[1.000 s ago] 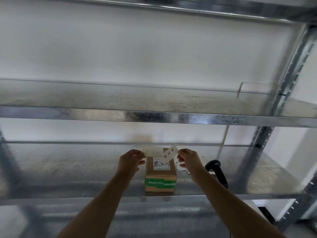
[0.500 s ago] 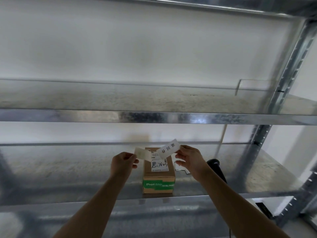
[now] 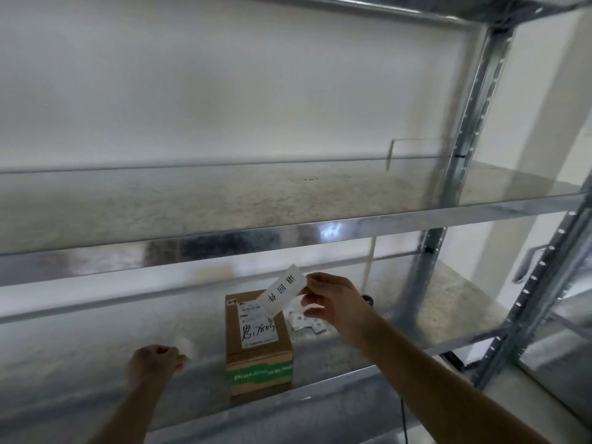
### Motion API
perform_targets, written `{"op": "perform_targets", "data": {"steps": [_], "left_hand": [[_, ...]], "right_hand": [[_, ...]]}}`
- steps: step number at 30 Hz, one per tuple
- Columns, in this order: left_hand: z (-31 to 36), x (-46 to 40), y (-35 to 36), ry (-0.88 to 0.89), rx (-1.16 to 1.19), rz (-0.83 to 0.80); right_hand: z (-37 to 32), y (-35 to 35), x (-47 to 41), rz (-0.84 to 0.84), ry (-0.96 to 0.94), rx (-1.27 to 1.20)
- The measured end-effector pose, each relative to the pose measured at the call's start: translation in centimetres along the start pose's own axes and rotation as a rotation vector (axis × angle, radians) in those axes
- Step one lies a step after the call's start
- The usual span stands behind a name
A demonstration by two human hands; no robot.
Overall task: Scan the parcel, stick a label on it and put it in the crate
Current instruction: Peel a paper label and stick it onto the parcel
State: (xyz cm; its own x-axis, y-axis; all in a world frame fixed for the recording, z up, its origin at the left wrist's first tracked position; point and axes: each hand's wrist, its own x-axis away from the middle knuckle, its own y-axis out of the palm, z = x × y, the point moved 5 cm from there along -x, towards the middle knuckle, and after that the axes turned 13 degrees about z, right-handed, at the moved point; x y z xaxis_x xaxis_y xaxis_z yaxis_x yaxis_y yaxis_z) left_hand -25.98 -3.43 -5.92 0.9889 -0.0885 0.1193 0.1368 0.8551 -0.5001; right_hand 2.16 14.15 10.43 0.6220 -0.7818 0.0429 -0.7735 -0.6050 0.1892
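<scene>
labelling step now. the right hand [image 3: 333,304] pinches a white label [image 3: 283,290] by its edge, tilted in the air just above the parcel [image 3: 258,342], not touching it. the left hand [image 3: 153,363] is off to the left, closed around a pale scrap [image 3: 185,345], probably the backing. the parcel stands on the lower shelf [image 3: 448,315], loose slips [image 3: 304,318] beside it. next, it seems: lower the label flat onto a bare patch of cardboard and press. no crate in view.

Blurred and hidden
Left hand [image 3: 153,363] motion-blurred, its pale scrap [image 3: 185,345] unreadable; right hand [image 3: 333,301] hides most of the scanner [image 3: 368,299].
</scene>
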Motion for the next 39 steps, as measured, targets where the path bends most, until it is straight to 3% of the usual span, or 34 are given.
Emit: {"op": "perform_targets", "data": {"steps": [6,17,19,22,24,29,39], "left_hand": [[-2.6,0.8,4.2,-0.039,-0.029,-0.011],[1.6,5.8,3.6,-0.032,-0.042,-0.144],[4.0,6.0,2.0,0.042,-0.014,-0.110],[8.2,6.7,-0.2,0.329,-0.058,-0.165],[10.4,8.0,-1.6,0.412,0.002,-0.177],[11.9,10.4,-4.0,0.476,0.198,-0.110],[10.9,12.3,-6.5,0.408,0.349,-0.207]], "right_hand": [[1.6,-1.4,-1.6,0.064,0.054,0.016],[4.7,0.7,-2.2,0.062,0.165,0.109],[3.7,1.8,-2.6,0.092,0.144,0.150],[3.0,3.4,-3.3,0.188,0.087,0.278],[3.7,4.6,-3.4,0.213,0.090,0.298],[5.7,8.7,-2.1,0.139,0.073,0.307],[6.0,13.1,0.5,-0.035,-0.100,0.405]]}}
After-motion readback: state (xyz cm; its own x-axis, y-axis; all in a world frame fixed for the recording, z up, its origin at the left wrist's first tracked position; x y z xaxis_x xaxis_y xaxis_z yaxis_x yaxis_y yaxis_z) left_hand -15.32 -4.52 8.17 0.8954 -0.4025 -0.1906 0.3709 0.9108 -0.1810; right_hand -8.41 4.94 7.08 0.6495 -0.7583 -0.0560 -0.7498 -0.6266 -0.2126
